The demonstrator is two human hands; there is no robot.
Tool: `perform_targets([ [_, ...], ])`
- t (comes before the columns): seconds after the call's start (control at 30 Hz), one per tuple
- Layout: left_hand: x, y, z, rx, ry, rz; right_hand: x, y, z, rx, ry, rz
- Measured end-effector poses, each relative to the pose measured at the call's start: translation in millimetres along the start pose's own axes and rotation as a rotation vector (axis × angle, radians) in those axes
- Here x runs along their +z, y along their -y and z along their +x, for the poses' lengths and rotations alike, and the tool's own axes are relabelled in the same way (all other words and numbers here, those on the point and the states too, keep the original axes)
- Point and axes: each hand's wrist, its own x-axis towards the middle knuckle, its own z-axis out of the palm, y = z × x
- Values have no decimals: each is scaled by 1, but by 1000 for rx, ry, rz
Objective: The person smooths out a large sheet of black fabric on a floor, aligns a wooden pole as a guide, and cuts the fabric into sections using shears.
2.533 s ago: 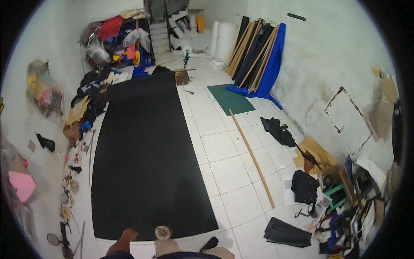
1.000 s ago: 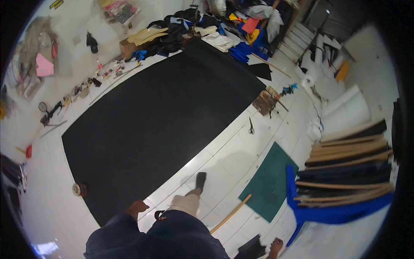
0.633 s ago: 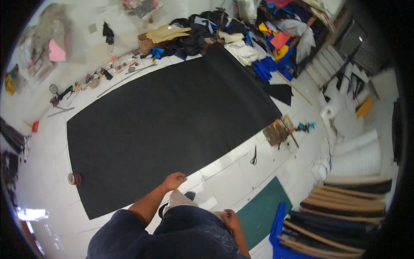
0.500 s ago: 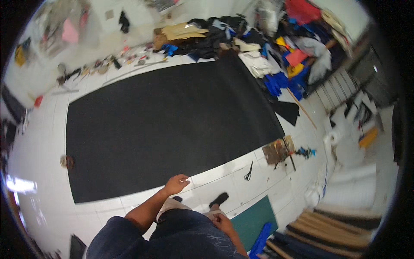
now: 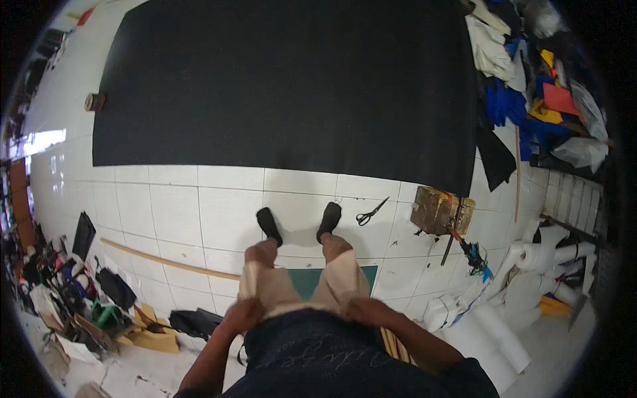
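My left hand (image 5: 245,314) is closed at the left side of my light beige shorts (image 5: 279,286), seemingly gripping the cloth. On the other side, my right hand (image 5: 366,310) also has its fingers curled into the shorts at the hip. Both hands are slightly blurred. Beyond my feet a large black sheet of material (image 5: 285,86) lies spread on the white tiles. Black-handled scissors (image 5: 372,211) rest on the floor right of my right foot, apart from the sheet.
A stained square can (image 5: 441,211) stands at the sheet's near right corner, a small tin (image 5: 94,102) at its left edge. Scraps of coloured material (image 5: 507,103) pile up at right. White rolls (image 5: 491,338) lie near right, a wooden strip (image 5: 169,263) near left, a green mat (image 5: 305,282) behind my feet.
My view has tipped down toward my body and feet. My left hand has drawn back from near the black sheet's edge to my shorts; my right hand stays at the shorts.
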Motion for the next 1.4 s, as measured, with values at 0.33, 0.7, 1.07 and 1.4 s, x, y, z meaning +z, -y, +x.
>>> perform_targets([
  [0.33,100,-12,175,403,787,173,-28,-81,192,-431,563,-309],
  [0.7,-130,195,385,-110,-941,-818,-243,-224,604,-345,-1008,-785],
  [1.07,90,545,441,-680,-1238,-380,-235,-254,652,-380,-1175,-879],
  [1.4,276,573,456,-1469,-1156,-838,-224,-258,632,-264,-1220,-936],
])
